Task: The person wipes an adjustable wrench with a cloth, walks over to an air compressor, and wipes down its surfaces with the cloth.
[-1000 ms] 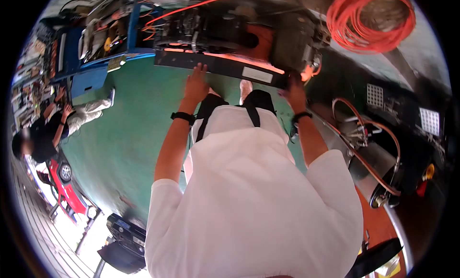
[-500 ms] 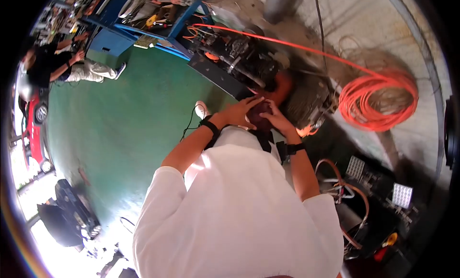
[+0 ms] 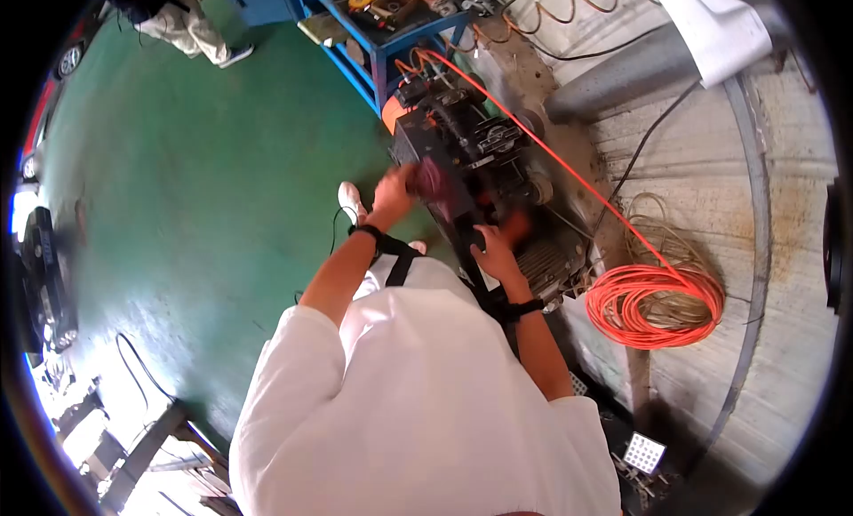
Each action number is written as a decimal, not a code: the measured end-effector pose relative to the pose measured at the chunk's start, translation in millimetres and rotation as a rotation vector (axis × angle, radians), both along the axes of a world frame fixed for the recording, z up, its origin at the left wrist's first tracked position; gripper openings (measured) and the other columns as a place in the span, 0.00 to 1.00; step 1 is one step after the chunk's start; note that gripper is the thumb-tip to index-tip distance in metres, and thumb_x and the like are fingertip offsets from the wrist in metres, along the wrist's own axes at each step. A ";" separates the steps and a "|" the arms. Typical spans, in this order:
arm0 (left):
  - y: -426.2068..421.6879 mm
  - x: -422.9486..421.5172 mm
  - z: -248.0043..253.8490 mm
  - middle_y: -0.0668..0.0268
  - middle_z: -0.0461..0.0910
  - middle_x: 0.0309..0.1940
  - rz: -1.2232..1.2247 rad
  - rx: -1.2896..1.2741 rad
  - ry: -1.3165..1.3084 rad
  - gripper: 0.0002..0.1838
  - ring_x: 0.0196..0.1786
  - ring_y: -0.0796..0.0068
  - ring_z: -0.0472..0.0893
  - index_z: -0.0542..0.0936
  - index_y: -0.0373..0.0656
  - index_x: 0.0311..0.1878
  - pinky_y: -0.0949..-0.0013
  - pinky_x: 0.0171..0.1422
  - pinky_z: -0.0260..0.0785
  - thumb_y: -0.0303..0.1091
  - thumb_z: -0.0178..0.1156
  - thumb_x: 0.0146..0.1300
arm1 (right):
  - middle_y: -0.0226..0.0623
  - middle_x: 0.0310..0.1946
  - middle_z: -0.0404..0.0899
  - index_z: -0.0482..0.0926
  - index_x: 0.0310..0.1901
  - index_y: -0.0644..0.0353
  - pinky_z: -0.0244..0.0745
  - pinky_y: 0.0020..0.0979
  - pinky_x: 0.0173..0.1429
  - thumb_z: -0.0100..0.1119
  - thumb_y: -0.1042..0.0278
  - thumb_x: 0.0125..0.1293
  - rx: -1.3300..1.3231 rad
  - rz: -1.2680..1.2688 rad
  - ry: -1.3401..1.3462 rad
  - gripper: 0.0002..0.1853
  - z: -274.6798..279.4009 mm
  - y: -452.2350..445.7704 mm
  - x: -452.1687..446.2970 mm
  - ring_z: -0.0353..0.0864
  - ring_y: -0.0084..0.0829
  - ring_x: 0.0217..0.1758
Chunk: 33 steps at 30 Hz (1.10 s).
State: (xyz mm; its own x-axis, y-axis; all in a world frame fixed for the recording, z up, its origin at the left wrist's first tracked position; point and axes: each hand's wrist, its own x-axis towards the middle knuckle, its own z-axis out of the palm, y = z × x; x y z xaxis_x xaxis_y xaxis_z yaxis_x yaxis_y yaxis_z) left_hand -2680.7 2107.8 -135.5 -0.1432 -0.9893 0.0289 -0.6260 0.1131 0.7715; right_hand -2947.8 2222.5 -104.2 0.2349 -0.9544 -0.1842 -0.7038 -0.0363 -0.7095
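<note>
My left hand is closed at the near-left end of a dark red, cloth-like thing, blurred by motion. The thing stretches from those fingers toward my right hand. My right hand has its fingers curled at a small black part or edge; what lies in them is hard to make out. Both hands are in front of my waist, apart from each other. Just beyond them stands a greasy black machine with hoses and a flat dark side panel.
A blue tool cart stands beyond the machine. An orange hose coil lies at right by the wall, its line running taut across the machine. A grey pipe crosses upper right. Another person stands upper left on the green floor.
My hands, together on the dark red thing before, have moved apart, the left one outward with it. My view has turned, showing more of the wall and cart.
</note>
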 end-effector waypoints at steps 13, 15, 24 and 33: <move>-92.4 16.2 -6.6 0.54 0.74 0.59 -0.124 -0.060 0.190 0.34 0.63 0.51 0.74 0.73 0.42 0.59 0.57 0.65 0.70 0.22 0.63 0.41 | 0.52 0.65 0.65 0.67 0.65 0.66 0.74 0.46 0.60 0.60 0.63 0.62 0.165 0.390 0.467 0.31 24.7 -54.3 48.6 0.72 0.52 0.62; -78.7 16.6 -6.1 0.54 0.74 0.60 -0.227 -0.124 0.127 0.35 0.64 0.51 0.73 0.73 0.43 0.60 0.55 0.64 0.70 0.24 0.64 0.42 | 0.54 0.66 0.64 0.67 0.65 0.66 0.74 0.46 0.60 0.61 0.64 0.61 0.159 0.408 0.472 0.31 27.7 -71.5 62.1 0.72 0.53 0.62; -118.1 68.4 8.1 0.56 0.77 0.50 -0.119 -0.170 0.228 0.29 0.55 0.49 0.76 0.77 0.45 0.51 0.54 0.61 0.70 0.20 0.60 0.39 | 0.55 0.68 0.61 0.66 0.64 0.74 0.73 0.45 0.64 0.60 0.69 0.59 0.008 0.226 0.577 0.32 13.2 -133.1 131.9 0.66 0.55 0.67; -205.8 110.5 -47.1 0.47 0.82 0.47 0.329 0.427 0.503 0.21 0.49 0.46 0.81 0.79 0.37 0.52 0.58 0.56 0.72 0.25 0.48 0.55 | 0.54 0.72 0.56 0.62 0.68 0.71 0.67 0.42 0.70 0.61 0.63 0.58 0.127 0.020 0.643 0.38 3.8 -133.8 165.0 0.60 0.53 0.73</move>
